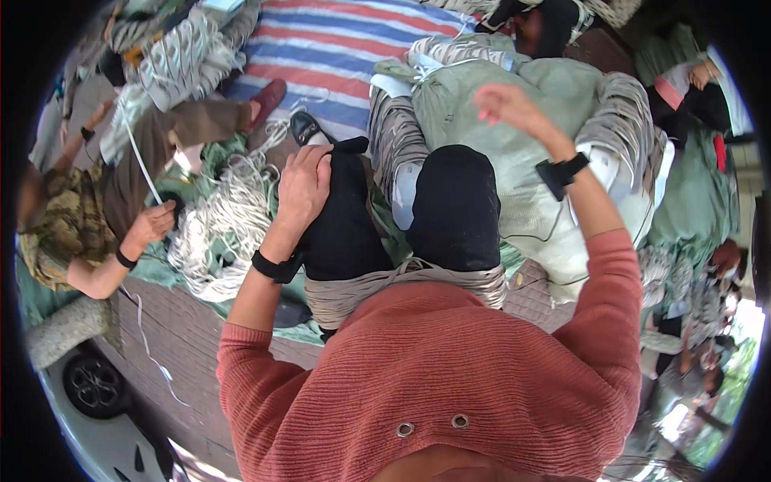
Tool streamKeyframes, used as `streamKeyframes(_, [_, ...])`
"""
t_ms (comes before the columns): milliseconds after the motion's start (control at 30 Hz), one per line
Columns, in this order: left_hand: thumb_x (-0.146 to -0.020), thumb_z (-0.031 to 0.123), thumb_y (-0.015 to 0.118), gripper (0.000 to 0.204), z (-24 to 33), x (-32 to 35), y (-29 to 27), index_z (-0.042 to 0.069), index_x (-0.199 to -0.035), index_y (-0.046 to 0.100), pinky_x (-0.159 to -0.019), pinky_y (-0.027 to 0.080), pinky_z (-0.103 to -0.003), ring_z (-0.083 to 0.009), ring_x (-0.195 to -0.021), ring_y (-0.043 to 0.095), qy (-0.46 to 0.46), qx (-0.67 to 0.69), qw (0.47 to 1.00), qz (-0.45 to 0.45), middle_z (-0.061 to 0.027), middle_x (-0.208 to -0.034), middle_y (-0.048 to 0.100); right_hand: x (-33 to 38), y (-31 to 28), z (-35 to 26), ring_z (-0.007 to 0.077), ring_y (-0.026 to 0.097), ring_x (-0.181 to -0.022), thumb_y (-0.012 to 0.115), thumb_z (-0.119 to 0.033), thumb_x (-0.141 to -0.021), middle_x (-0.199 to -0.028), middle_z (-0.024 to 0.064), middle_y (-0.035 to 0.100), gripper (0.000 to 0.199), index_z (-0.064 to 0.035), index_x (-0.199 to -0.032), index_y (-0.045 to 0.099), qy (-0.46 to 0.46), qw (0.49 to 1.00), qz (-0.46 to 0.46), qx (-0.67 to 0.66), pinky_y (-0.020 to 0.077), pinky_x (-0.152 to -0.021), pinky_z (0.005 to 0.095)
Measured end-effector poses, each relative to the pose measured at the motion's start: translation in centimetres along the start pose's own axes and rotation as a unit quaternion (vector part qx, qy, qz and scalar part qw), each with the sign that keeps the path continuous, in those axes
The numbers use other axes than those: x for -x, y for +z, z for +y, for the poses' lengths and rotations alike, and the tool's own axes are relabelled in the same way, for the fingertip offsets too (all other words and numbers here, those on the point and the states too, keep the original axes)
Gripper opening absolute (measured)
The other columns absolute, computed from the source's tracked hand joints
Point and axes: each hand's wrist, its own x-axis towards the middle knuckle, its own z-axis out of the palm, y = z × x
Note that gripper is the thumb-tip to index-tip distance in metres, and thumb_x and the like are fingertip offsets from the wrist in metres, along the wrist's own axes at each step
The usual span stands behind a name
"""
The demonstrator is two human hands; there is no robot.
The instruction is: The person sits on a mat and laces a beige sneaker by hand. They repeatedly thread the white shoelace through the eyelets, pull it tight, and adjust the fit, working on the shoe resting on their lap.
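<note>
the person sat with both knees up, and the left hand (303,186) rested flat on the left knee (341,205), fingers loose, grasping nothing. the right hand (507,106) was lifted in the air above the big pale green sack (514,136), open and empty, not touching it. the sack lay just in front of the knees, full and already tied at its top with white strip, with grey bundles of banded cord (622,120) pressed on its sides. to the left, a loose heap of white cord (221,225) lay unsorted, where another person's hand (152,225) held 1 white strip. so the packing looked partly done, in my judgement.
</note>
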Motion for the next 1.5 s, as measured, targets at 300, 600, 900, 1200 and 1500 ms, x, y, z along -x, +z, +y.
streamKeyframes(300, [-0.09,0.004,0.05,0.02,-2.3,0.2,-1.9,0.003,-0.101,0.066,-0.085,0.046,-0.037,-0.0328,-0.094,0.059,-0.121,0.078,0.99,-0.006,-0.013,-0.101,0.064,-10.5,16.4,16.5,0.029,0.067,-0.08,0.052,-0.02,-0.085,-0.089,0.0133,0.07,0.03,-0.0015,-0.105,0.064,-0.136,0.8,-0.199,0.549,0.0425,-0.081,0.0469])
streamKeyframes(600, [-0.089,-0.002,0.045,0.025,-2.9,-0.4,-2.9,0.0,-0.103,0.066,-0.096,0.042,-0.037,-0.0307,-0.107,0.059,-0.173,0.096,0.979,-0.037,-0.0153,-0.108,0.065,-14.7,20.2,18.0,0.0314,0.066,-0.101,0.055,-0.021,-0.086,-0.112,0.0107,0.068,0.031,-0.0087,-0.11,0.069,0.01,0.706,-0.352,0.614,0.0502,-0.073,0.0567])
streamKeyframes(900, [-0.09,0.001,0.045,0.025,-3.1,0.1,-2.9,0.0,-0.104,0.066,-0.097,0.041,-0.037,-0.0295,-0.108,0.058,-0.177,0.131,0.975,-0.034,-0.0147,-0.109,0.065,-16.3,15.7,12.3,0.0313,0.067,-0.091,0.054,-0.022,-0.082,-0.095,0.0124,0.07,0.025,-0.0064,-0.09,0.072,-0.044,0.733,-0.386,0.558,0.0517,-0.071,0.0439])
streamKeyframes(1200, [-0.09,0.002,0.049,0.022,-2.7,0.2,-1.6,0.001,-0.103,0.066,-0.095,0.042,-0.036,-0.0298,-0.104,0.058,-0.135,0.145,0.98,-0.017,-0.0143,-0.108,0.065,-13.5,5.1,-0.3,0.0358,0.066,-0.078,0.051,-0.022,-0.083,-0.08,0.0189,0.068,0.029,-0.0014,-0.096,0.067,-0.034,0.859,0.024,0.51,0.0497,-0.07,0.0468])
streamKeyframes(1500, [-0.093,0.015,0.052,0.025,-0.5,-2.1,0.4,0.002,-0.112,0.061,-0.09,0.043,-0.039,-0.0345,-0.098,0.056,-0.036,0.09,0.995,-0.006,-0.0161,-0.105,0.062,-3.3,-0.7,-2.5,0.0207,0.067,-0.077,0.049,-0.024,-0.091,-0.087,0.0155,0.071,0.043,0.0027,-0.125,0.053,-0.055,0.98,0.19,-0.029,0.0518,-0.071,0.0321])
